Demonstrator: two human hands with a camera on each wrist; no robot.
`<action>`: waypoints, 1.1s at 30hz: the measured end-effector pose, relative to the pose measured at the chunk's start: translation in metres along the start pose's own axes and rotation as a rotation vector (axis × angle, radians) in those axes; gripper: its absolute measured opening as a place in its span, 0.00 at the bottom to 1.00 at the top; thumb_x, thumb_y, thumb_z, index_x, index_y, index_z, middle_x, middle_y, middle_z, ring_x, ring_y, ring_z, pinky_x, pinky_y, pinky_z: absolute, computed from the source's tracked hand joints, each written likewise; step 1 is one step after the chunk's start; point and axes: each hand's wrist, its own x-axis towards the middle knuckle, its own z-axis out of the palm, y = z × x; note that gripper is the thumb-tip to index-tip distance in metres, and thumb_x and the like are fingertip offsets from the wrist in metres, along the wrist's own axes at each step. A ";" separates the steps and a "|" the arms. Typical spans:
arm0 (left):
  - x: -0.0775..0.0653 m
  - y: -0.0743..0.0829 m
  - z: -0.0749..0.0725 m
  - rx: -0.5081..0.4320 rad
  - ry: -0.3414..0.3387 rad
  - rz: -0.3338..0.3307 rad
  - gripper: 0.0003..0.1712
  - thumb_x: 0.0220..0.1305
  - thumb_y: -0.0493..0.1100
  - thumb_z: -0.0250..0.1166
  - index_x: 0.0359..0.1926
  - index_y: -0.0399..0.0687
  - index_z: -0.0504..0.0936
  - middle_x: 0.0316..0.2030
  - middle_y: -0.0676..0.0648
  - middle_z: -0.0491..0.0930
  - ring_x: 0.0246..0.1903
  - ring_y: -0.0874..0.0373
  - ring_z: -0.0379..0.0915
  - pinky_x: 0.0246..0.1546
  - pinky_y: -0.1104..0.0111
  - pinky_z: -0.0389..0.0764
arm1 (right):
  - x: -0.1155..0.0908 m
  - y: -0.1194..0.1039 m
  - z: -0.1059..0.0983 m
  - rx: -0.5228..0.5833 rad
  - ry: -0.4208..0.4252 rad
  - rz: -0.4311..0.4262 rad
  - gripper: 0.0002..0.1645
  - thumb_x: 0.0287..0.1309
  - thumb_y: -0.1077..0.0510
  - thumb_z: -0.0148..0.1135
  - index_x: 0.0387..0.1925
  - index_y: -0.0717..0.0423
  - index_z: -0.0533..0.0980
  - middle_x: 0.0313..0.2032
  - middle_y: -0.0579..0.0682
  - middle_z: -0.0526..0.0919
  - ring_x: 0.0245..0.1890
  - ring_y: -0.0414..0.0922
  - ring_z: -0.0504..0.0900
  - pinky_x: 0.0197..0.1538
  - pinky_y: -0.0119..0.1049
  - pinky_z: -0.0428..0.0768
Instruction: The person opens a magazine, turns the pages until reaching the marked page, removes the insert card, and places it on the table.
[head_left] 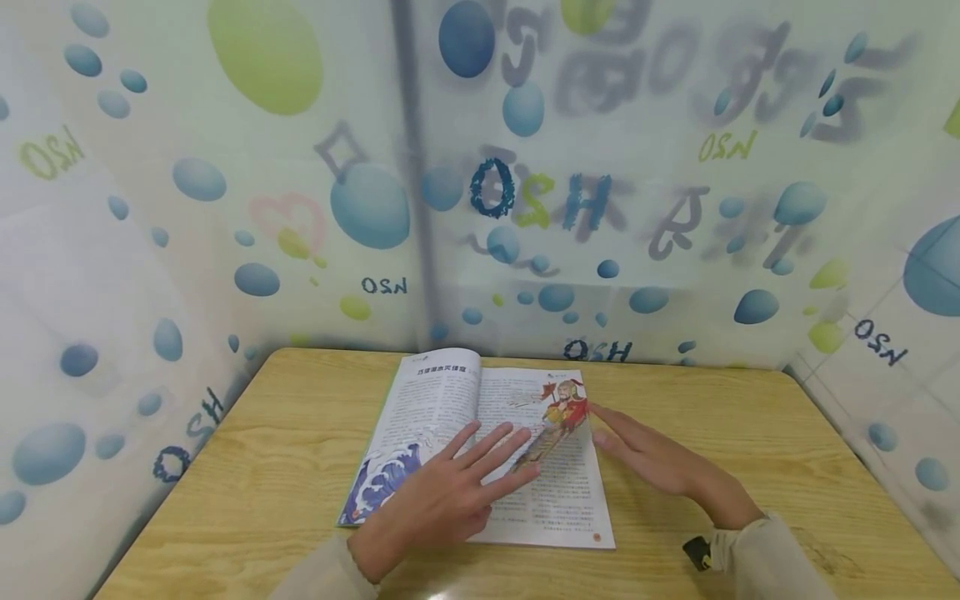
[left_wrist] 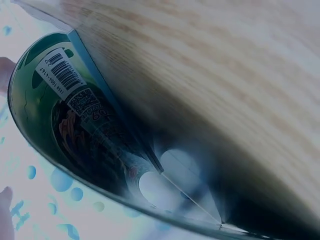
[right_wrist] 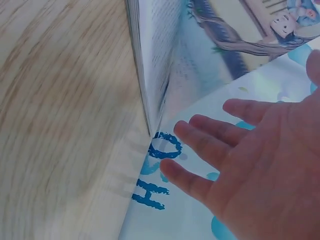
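An open magazine lies on the table, with a blue wave drawing on its left page and a red-robed figure on the right. My left hand is laid over its lower middle, fingers straight and spread across the right page. Beside the right page's outer edge is my right hand, its fingertips right at that edge. The right wrist view shows this hand palm on, fingers extended, near raised pages. In the left wrist view, the curved green back cover shows a barcode label.
The wooden table reaches back to a pale hanging sheet printed with blue and green drops and mirrored letters. More of this sheet rises at both sides. A small black tag is by the right sleeve cuff.
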 end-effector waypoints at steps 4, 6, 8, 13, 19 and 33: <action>0.000 0.000 0.000 0.057 -0.023 -0.003 0.42 0.59 0.50 0.67 0.75 0.62 0.63 0.78 0.49 0.50 0.77 0.52 0.37 0.74 0.49 0.44 | -0.001 0.001 0.002 -0.006 -0.027 0.049 0.42 0.75 0.40 0.42 0.78 0.58 0.47 0.76 0.64 0.49 0.75 0.66 0.47 0.70 0.67 0.50; 0.000 -0.001 -0.001 0.075 -0.052 -0.010 0.39 0.60 0.51 0.66 0.73 0.62 0.66 0.77 0.50 0.53 0.77 0.52 0.39 0.74 0.48 0.42 | -0.001 0.001 0.004 -0.021 -0.040 0.065 0.46 0.72 0.37 0.47 0.78 0.59 0.47 0.76 0.63 0.48 0.75 0.65 0.47 0.71 0.65 0.50; -0.001 -0.002 0.000 0.090 -0.085 -0.014 0.37 0.60 0.52 0.65 0.72 0.61 0.69 0.76 0.50 0.55 0.77 0.51 0.41 0.74 0.48 0.42 | -0.001 0.001 0.006 -0.060 -0.059 0.065 0.52 0.68 0.34 0.53 0.78 0.58 0.47 0.77 0.62 0.48 0.75 0.64 0.48 0.71 0.64 0.52; -0.001 -0.003 0.002 0.116 -0.134 -0.027 0.32 0.61 0.54 0.63 0.67 0.59 0.75 0.74 0.49 0.60 0.76 0.51 0.45 0.73 0.46 0.44 | 0.000 0.002 0.014 -0.163 -0.153 0.017 0.60 0.50 0.31 0.70 0.77 0.52 0.56 0.76 0.60 0.52 0.73 0.64 0.54 0.68 0.67 0.57; -0.002 -0.004 0.004 0.161 -0.170 -0.024 0.27 0.60 0.55 0.61 0.60 0.58 0.81 0.73 0.48 0.63 0.76 0.50 0.46 0.73 0.46 0.45 | -0.002 0.004 0.024 -0.218 -0.250 -0.041 0.60 0.39 0.34 0.77 0.72 0.52 0.66 0.74 0.60 0.58 0.71 0.64 0.60 0.65 0.67 0.63; 0.002 0.002 0.005 0.191 -0.173 -0.029 0.15 0.58 0.54 0.60 0.29 0.53 0.88 0.62 0.47 0.77 0.73 0.47 0.55 0.71 0.43 0.48 | -0.003 0.005 0.029 -0.257 -0.209 -0.041 0.60 0.36 0.33 0.78 0.70 0.51 0.68 0.74 0.56 0.60 0.71 0.61 0.62 0.65 0.63 0.65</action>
